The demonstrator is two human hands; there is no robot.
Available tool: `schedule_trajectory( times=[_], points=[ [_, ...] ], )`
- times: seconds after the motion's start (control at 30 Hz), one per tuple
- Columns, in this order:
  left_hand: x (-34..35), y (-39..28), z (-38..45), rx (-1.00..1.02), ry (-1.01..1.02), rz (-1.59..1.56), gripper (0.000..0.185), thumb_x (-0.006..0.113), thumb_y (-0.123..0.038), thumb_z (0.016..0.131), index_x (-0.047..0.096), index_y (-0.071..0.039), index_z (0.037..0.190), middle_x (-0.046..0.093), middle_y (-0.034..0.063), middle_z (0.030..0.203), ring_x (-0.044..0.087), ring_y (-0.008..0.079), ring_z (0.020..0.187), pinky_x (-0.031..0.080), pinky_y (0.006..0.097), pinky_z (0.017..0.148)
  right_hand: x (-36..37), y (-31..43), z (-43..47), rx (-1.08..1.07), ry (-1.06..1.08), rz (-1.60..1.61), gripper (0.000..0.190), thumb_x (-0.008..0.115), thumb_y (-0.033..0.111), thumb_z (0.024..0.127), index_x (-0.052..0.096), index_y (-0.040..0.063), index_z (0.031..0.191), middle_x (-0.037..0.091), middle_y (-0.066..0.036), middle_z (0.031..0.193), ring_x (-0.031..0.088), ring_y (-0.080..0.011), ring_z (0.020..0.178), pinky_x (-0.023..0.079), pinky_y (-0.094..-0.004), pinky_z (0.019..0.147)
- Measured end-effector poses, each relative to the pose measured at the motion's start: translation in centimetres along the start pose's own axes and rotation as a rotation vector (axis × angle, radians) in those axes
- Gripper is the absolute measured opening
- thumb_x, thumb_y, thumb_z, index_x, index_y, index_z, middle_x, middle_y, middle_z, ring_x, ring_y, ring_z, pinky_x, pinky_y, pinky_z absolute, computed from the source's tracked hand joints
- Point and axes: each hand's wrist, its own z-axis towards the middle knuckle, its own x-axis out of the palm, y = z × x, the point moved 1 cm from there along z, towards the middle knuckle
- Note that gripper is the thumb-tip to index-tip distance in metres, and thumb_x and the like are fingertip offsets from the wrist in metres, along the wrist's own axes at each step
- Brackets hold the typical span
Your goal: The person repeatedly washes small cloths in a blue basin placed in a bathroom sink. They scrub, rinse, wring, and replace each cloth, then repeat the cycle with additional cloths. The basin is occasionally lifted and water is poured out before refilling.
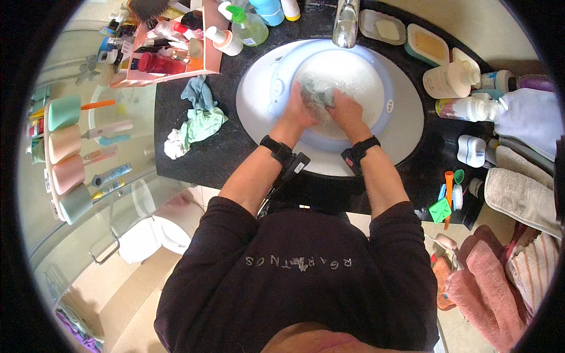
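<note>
A light-blue plastic basin (276, 73) sits in the white oval sink (410, 97), holding cloudy, sudsy water. In the water lies a wet grey-green cloth (324, 96). My right hand (348, 112) has its fingers closed on the right end of this cloth. On the cloth's left side is my left hand (296, 110), partly in the water; its grip is hidden by suds and cloth. Left of the sink, a crumpled blue-grey cloth (200, 93), a pale green cloth (205, 124) and a white cloth (175, 143) lie on the black countertop (207, 163).
The chrome faucet (345, 26) overhangs the basin's far rim. A green pump bottle (249, 28) and a pink organizer (212, 57) stand back left. Soap dishes (383, 27), a white bottle (448, 80) and small brushes (457, 197) line the right side. Towels (490, 273) hang lower right.
</note>
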Motion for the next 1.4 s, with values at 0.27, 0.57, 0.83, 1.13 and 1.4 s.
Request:
schedule_trajectory(
  times=[0.27, 0.57, 0.83, 1.13, 1.4],
  points=[
    [-3.0, 0.4, 4.9, 0.071, 0.061, 0.139, 0.041, 0.044, -0.036, 0.096, 0.049, -0.008, 0.126, 0.052, 0.013, 0.126, 0.049, 0.0296, 0.116, 0.039, 0.0447, 0.099, -4.5, 6.2, -1.3, -0.288, -0.356, 0.282, 0.032, 0.059, 0.038, 0.084, 0.062, 0.006, 0.09, 0.066, -0.018, 0.082, 0.064, -0.0351, 0.074, 0.05, -0.0456, 0.067],
    [-2.6, -0.9, 4.2, 0.346, 0.095, 0.211, 0.037, 0.042, -0.03, 0.099, 0.049, -0.005, 0.126, 0.058, 0.013, 0.119, 0.057, 0.0282, 0.108, 0.046, 0.0462, 0.094, -1.7, -3.1, 2.1, 0.06, -0.333, -0.158, 0.046, 0.063, 0.025, 0.082, 0.052, 0.005, 0.122, 0.063, -0.017, 0.107, 0.062, -0.0338, 0.093, 0.048, -0.0447, 0.08],
    [-3.5, 2.5, 4.2, 0.122, 0.127, 0.028, 0.04, 0.043, -0.03, 0.098, 0.046, -0.009, 0.132, 0.053, 0.0092, 0.128, 0.054, 0.0261, 0.113, 0.046, 0.0364, 0.093, -2.4, 4.7, 0.1, -0.009, -0.097, 0.503, 0.028, 0.056, 0.031, 0.083, 0.059, 0.006, 0.095, 0.064, -0.023, 0.091, 0.062, -0.039, 0.088, 0.046, -0.0503, 0.08],
    [-0.5, 1.1, 2.3, 0.33, -0.182, 0.591, 0.072, 0.061, -0.007, 0.081, 0.028, -0.008, 0.145, 0.049, 0.0153, 0.131, 0.053, 0.0265, 0.111, 0.047, 0.0422, 0.09, -4.3, -1.2, 0.7, 0.104, -0.168, -0.126, 0.028, 0.057, 0.023, 0.082, 0.06, 0.007, 0.104, 0.065, -0.016, 0.103, 0.06, -0.0356, 0.102, 0.046, -0.0523, 0.08],
    [-3.2, 2.1, 3.9, -0.034, -0.005, -0.037, 0.053, 0.046, -0.027, 0.093, 0.034, -0.008, 0.141, 0.047, 0.0126, 0.135, 0.047, 0.0307, 0.121, 0.038, 0.0456, 0.101, -1.3, 2.7, 2.4, 0.094, 0.045, 0.19, 0.036, 0.057, 0.035, 0.085, 0.059, 0.009, 0.11, 0.066, -0.018, 0.097, 0.062, -0.0373, 0.097, 0.047, -0.0494, 0.082]
  ],
)
